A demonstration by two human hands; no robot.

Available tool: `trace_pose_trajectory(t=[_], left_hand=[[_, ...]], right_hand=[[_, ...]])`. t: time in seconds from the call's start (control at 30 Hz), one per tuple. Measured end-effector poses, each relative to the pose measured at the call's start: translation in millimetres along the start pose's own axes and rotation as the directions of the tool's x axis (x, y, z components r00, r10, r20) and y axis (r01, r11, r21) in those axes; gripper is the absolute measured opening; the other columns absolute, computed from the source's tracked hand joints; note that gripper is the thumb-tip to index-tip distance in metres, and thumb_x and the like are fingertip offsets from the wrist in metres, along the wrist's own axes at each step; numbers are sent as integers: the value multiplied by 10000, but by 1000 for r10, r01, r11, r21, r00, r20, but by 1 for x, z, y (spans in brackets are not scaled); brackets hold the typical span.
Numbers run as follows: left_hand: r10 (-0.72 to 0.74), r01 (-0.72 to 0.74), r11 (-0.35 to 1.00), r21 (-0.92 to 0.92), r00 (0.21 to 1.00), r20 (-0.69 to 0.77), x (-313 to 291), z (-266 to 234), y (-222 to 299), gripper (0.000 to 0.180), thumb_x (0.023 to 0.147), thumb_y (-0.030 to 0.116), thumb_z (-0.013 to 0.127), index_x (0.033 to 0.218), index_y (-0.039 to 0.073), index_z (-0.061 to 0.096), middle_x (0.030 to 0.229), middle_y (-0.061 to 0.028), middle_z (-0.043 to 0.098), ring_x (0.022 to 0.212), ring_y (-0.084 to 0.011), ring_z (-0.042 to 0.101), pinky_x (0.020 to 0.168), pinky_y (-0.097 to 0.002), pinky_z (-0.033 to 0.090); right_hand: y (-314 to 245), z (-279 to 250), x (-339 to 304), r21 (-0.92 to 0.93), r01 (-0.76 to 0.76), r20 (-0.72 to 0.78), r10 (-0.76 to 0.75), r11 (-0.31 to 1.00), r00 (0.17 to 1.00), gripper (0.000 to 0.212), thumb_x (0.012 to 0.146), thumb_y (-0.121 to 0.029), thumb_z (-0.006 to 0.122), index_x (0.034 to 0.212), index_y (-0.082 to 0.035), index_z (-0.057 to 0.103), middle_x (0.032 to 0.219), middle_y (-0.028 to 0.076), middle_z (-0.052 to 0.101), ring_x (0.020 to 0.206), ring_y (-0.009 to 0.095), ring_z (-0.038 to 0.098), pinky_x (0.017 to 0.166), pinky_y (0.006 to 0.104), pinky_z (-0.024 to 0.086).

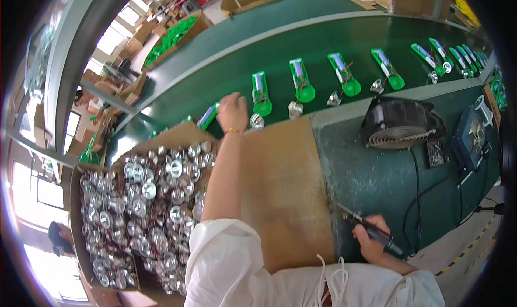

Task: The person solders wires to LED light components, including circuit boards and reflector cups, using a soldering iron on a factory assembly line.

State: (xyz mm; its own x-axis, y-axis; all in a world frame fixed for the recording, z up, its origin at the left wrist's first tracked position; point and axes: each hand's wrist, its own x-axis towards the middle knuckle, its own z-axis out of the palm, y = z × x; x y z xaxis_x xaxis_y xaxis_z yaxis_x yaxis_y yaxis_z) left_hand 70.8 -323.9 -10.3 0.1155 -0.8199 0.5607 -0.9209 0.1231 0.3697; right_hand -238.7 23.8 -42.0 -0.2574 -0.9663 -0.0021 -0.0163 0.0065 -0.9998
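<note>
My left hand (233,113) reaches over the green belt, beside a green flashlight half-shell (208,116). Its fingers are blurred and partly hidden, so whether they grip anything does not show. Just right of that hand lies another green shell (262,94) with a battery and wires, a silver reflector (257,121) beside it. In my right hand (372,239) is a soldering iron (371,229), held by its dark handle low over the bench, tip pointing up and left. A brown board (280,188) lies on the bench between my arms.
Cardboard boxes full of silver reflectors (156,210) stand at my left. Several more green shells (344,75) line the belt toward the right. A black fan (401,123), a small tray of bits (437,153) and a blue soldering stand (471,137) with a solder spool occupy the right bench.
</note>
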Motion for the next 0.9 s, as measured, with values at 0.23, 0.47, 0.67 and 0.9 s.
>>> trace_pose_trajectory(t=[0.23,0.47,0.67,0.9], left_hand=[[-465,-66,679,731,732,498,40,-17,-24,554,780,139,573,1288,177,355,1231,-131,447,1099,-311,501,902,-513,351],[-70,-132,876,463,916,395,54,-56,39,637,737,276,647,1287,131,361,1113,-183,496,950,-340,552,776,-408,483],[72,-124,992,30,742,666,-61,-110,95,600,671,450,656,1141,109,503,871,-208,579,844,-360,582,749,-422,475],[-238,242,969,52,849,471,-201,-155,122,578,762,445,595,1192,78,472,1094,-216,528,972,-382,533,814,-438,434]], right_hand=[[-2,-9,4,-69,90,79,-85,994,993,249,713,-68,692,859,-34,493,721,105,608,572,136,579,506,256,450],[2,-4,4,-68,69,33,-67,995,997,207,720,-72,689,826,-28,518,681,83,614,572,117,579,519,244,456],[-10,3,5,128,-57,-57,65,990,996,156,756,-59,652,809,-14,512,654,56,612,590,87,571,532,230,457],[4,6,10,98,16,-29,-13,995,999,203,776,-203,658,822,-42,544,645,41,575,584,97,536,549,267,437]])
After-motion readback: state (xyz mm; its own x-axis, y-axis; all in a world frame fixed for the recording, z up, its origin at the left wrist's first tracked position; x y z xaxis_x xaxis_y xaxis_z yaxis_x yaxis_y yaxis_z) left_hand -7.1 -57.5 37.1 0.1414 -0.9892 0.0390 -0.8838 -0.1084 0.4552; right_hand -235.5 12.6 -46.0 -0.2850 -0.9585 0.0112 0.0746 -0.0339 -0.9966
